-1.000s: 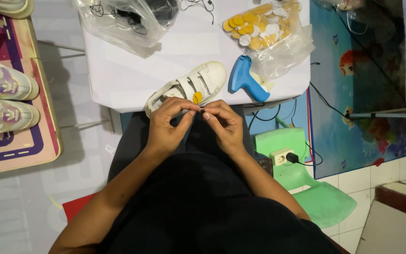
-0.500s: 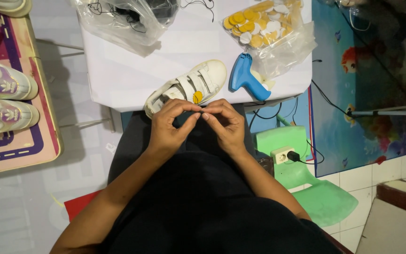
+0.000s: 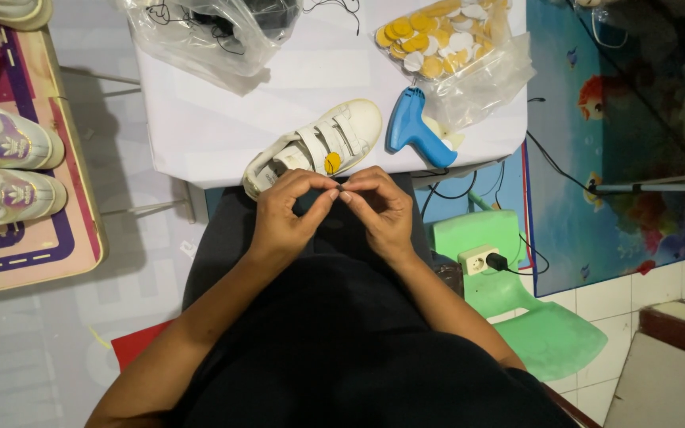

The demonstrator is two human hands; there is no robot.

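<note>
My left hand (image 3: 287,210) and my right hand (image 3: 382,206) meet fingertip to fingertip above my lap, pinching something tiny between them that I cannot make out. Just beyond them a white strap shoe (image 3: 315,147) with a yellow round tag lies at the front edge of the white table (image 3: 200,127). A blue tagging gun (image 3: 412,127) rests to the right of the shoe.
A clear bag of yellow and white round tags (image 3: 445,40) lies at the table's back right, another clear bag with black cords (image 3: 208,28) at the back left. Two white shoes (image 3: 5,166) sit on a left board. A green stool with a socket (image 3: 501,269) stands right.
Both hands stay together at the fingertips with only small finger movements. Shoe, gun and bags have not moved.
</note>
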